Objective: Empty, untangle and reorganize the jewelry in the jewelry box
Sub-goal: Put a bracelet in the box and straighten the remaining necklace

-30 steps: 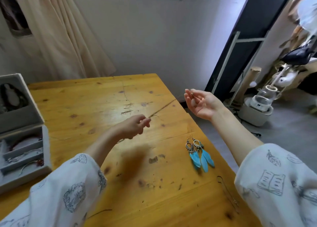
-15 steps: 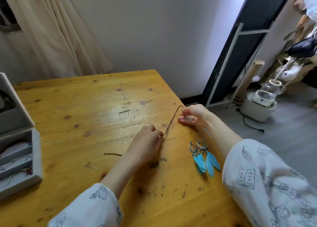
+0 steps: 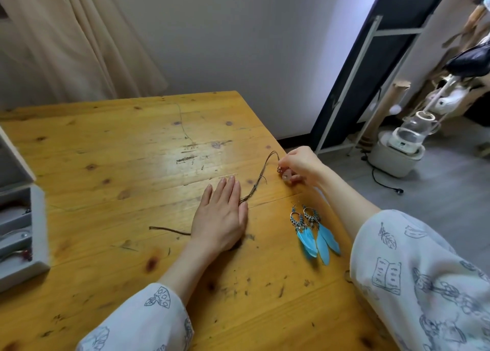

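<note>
Head view: a person in white printed sleeves works a brown cord necklace [image 3: 258,182] at the right edge of a scarred wooden bench [image 3: 119,165]. The left hand [image 3: 221,218] lies flat, palm down and fingers straight, pinning the cord against the wood; one end of the cord emerges from under the hand's left side, while the other strands run out from beneath the fingertips, up and to the right. There the right hand [image 3: 298,166], fingers curled, pinches the necklace's far end (a small metal fitting and a pale pink stone show just below the fingertips). Near the right forearm, a pair of blue feather earrings [image 3: 313,234] lies on the bench, well apart from the cord and just right of the left hand. At the far left edge, an open grey jewelry box [image 3: 39,234] stands on the bench, its compartments holding a few pieces: a thin silvery chain and something with dark red beads, too cut off by the frame to name.
</note>
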The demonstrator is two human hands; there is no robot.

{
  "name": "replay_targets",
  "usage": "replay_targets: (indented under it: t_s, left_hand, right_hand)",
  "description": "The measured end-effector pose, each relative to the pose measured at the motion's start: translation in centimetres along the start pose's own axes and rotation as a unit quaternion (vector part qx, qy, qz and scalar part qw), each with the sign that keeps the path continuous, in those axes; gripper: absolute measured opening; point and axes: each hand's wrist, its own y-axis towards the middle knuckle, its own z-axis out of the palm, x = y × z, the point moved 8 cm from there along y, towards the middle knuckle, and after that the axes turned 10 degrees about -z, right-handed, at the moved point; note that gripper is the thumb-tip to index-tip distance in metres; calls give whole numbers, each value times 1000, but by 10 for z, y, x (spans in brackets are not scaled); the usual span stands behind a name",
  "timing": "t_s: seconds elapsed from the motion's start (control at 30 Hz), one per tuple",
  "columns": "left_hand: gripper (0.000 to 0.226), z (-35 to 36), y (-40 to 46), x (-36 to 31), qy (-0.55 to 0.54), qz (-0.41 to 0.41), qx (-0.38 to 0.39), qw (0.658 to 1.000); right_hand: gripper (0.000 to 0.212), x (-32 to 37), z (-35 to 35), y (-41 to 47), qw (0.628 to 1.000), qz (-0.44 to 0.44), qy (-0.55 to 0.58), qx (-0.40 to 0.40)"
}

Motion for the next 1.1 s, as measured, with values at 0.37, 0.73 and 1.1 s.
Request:
replay_targets:
  t_s: [0.37, 0.73, 1.1]
  left_hand:
    - [55, 0, -2, -2, 0, -32, 13, 999]
    - [63, 9, 9, -14, 1, -134, 53, 990]
    - [53, -42, -3, 14, -359, -104, 68, 925]
  right_hand:
    - [23, 1, -3, 3, 996, -36, -82, 1]
    - [19, 3, -9, -7, 980, -97, -172, -9]
    - [27, 26, -18, -56, 973, -140, -178, -39]
